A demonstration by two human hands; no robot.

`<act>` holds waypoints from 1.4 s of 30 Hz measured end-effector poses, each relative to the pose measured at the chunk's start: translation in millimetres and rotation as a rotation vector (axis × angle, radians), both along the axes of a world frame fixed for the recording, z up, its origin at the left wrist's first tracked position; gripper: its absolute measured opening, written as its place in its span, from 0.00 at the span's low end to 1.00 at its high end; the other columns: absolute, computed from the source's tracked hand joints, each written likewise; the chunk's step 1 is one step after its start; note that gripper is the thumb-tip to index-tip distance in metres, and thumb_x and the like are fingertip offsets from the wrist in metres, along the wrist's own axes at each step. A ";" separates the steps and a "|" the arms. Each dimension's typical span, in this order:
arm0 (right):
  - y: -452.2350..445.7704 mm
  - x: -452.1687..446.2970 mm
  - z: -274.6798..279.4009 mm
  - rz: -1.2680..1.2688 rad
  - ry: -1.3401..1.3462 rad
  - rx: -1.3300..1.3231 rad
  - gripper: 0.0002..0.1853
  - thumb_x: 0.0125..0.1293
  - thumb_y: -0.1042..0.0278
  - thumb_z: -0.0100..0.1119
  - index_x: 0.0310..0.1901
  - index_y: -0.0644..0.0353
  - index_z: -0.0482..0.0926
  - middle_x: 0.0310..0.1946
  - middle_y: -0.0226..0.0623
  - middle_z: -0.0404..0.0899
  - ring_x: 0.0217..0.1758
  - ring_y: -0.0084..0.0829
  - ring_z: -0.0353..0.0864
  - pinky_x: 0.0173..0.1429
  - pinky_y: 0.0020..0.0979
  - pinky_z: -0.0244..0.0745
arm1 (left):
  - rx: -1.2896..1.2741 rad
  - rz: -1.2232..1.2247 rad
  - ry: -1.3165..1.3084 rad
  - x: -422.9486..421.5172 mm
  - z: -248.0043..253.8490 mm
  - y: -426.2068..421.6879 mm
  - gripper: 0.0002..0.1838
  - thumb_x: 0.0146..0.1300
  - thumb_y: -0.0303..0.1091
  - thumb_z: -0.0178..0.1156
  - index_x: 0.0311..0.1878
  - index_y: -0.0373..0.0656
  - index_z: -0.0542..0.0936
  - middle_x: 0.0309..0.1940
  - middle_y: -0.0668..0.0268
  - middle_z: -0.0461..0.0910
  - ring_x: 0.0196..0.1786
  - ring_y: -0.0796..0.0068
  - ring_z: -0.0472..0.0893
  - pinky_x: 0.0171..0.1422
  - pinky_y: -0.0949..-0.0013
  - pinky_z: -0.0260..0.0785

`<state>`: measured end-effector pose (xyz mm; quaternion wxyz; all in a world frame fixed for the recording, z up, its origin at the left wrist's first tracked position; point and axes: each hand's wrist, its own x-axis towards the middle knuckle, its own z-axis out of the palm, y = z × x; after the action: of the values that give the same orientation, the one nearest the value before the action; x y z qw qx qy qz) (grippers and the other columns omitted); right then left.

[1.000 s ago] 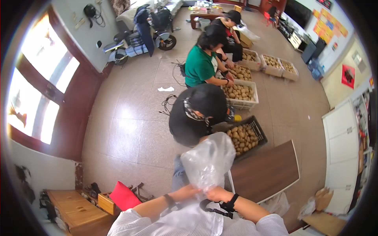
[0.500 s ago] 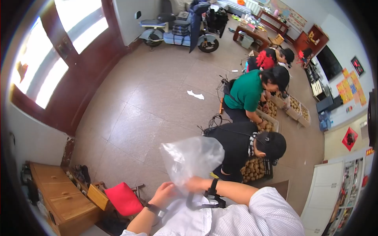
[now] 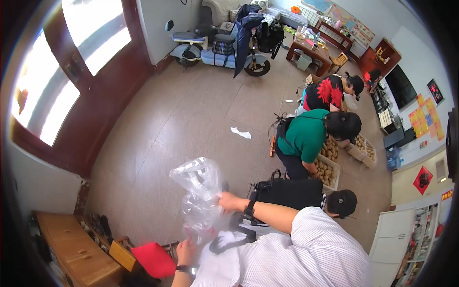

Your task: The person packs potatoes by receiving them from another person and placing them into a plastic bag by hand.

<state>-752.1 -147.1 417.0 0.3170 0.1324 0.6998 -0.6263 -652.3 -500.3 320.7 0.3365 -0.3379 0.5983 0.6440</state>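
Observation:
A clear plastic bag (image 3: 198,191) hangs in front of my body, crumpled and narrowed in its middle. My right hand (image 3: 230,202) is closed on the bag's right side, with a black band on the wrist. Lower down, my left hand (image 3: 185,251) is at the bag's lower end, its fingers bent round the plastic. Close by on the right, a person in black with a black cap (image 3: 342,203) leans forward. Beyond, a person in a green shirt (image 3: 306,134) reaches into a crate of potatoes (image 3: 325,173).
A red cushion (image 3: 154,259) lies beside a wooden cabinet (image 3: 79,246) at the lower left. An electric scooter (image 3: 222,52) stands by the back wall. Another person in black and red (image 3: 325,93) bends near more potato crates (image 3: 366,149). White paper (image 3: 240,133) lies on the floor.
The view has turned left, so the people and crates appear further right. The bag has gone from spread out to crumpled and narrower, and my hands have moved apart, the left one lower.

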 end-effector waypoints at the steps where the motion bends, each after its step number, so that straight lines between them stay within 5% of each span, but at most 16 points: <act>1: 15.1 -16.4 -3.2 -0.006 0.010 -0.005 0.19 0.61 0.73 0.42 0.52 0.60 0.77 0.32 0.41 0.83 0.26 0.30 0.84 0.25 0.30 0.77 | -0.015 0.020 -0.015 -15.6 -1.9 4.1 0.17 0.69 0.44 0.54 0.50 0.41 0.72 0.40 0.60 0.79 0.30 0.65 0.82 0.32 0.66 0.75; 7: 124.4 -118.2 -44.8 -0.469 -0.183 -0.133 0.19 0.69 0.68 0.41 0.61 0.54 0.69 0.40 0.37 0.79 0.28 0.33 0.83 0.26 0.32 0.79 | -0.082 -0.053 0.043 -142.4 -52.8 25.4 0.13 0.68 0.38 0.53 0.46 0.37 0.69 0.38 0.57 0.78 0.30 0.58 0.82 0.31 0.58 0.80; 15: 274.8 -210.7 -40.2 -0.860 -0.191 -0.346 0.17 0.72 0.68 0.42 0.61 0.51 0.64 0.45 0.39 0.78 0.32 0.38 0.84 0.30 0.35 0.82 | -0.239 -0.207 0.081 -316.5 -16.1 127.2 0.18 0.68 0.38 0.51 0.53 0.35 0.68 0.41 0.56 0.77 0.32 0.59 0.83 0.31 0.61 0.79; 18: 318.9 -242.8 -44.1 -1.071 -0.141 -0.364 0.19 0.71 0.69 0.39 0.61 0.55 0.69 0.46 0.40 0.81 0.31 0.36 0.85 0.30 0.33 0.81 | -0.243 -0.224 0.059 -365.1 -6.0 167.2 0.15 0.66 0.35 0.52 0.51 0.35 0.70 0.38 0.57 0.78 0.30 0.63 0.81 0.28 0.64 0.75; 21: 362.5 -266.7 -51.2 -1.145 -0.124 -0.416 0.18 0.71 0.70 0.41 0.61 0.53 0.68 0.47 0.39 0.79 0.34 0.39 0.85 0.30 0.34 0.82 | -0.281 -0.257 0.052 -412.0 -13.3 199.2 0.11 0.65 0.32 0.52 0.46 0.35 0.74 0.31 0.59 0.77 0.25 0.67 0.79 0.23 0.66 0.70; 23: 392.2 -286.1 -53.1 -1.204 -0.088 -0.416 0.19 0.70 0.71 0.40 0.61 0.54 0.68 0.46 0.39 0.79 0.33 0.39 0.85 0.30 0.34 0.83 | -0.245 -0.426 -0.031 -448.8 -31.2 209.9 0.19 0.67 0.37 0.51 0.54 0.33 0.68 0.44 0.52 0.78 0.36 0.55 0.84 0.35 0.58 0.80; 27: 452.3 -322.5 -65.4 -1.329 -0.063 -0.299 0.21 0.69 0.75 0.37 0.62 0.55 0.67 0.46 0.42 0.79 0.33 0.38 0.85 0.32 0.34 0.83 | -0.265 -0.643 0.039 -533.8 -17.9 278.2 0.21 0.66 0.37 0.51 0.55 0.28 0.69 0.45 0.49 0.79 0.39 0.53 0.83 0.40 0.55 0.79; 30: 502.6 -347.4 -50.0 -1.369 -0.042 -0.271 0.19 0.71 0.72 0.37 0.62 0.58 0.66 0.48 0.44 0.78 0.34 0.41 0.86 0.30 0.34 0.82 | -0.317 -0.591 -0.010 -600.0 -27.7 338.5 0.18 0.65 0.38 0.53 0.51 0.33 0.72 0.39 0.56 0.78 0.32 0.65 0.80 0.28 0.64 0.73; 36: 590.4 -373.1 -46.9 -1.533 0.012 -0.230 0.20 0.69 0.72 0.39 0.61 0.54 0.68 0.49 0.43 0.78 0.37 0.40 0.85 0.36 0.37 0.82 | -0.289 -0.763 0.134 -739.5 14.9 466.0 0.22 0.65 0.40 0.52 0.58 0.38 0.69 0.47 0.54 0.78 0.38 0.58 0.83 0.40 0.58 0.77; 42: 694.6 -380.1 -51.0 -1.583 0.149 -0.328 0.22 0.65 0.76 0.39 0.62 0.56 0.65 0.50 0.44 0.77 0.42 0.45 0.85 0.43 0.42 0.82 | -0.298 -0.759 0.209 -797.4 27.4 587.5 0.20 0.66 0.38 0.52 0.57 0.37 0.71 0.44 0.56 0.79 0.36 0.62 0.83 0.37 0.63 0.76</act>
<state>-1132.2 547.6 366.0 -0.2519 0.4979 0.3174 -0.7668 -1449.7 87.2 348.0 0.4348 -0.0712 0.7979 0.4113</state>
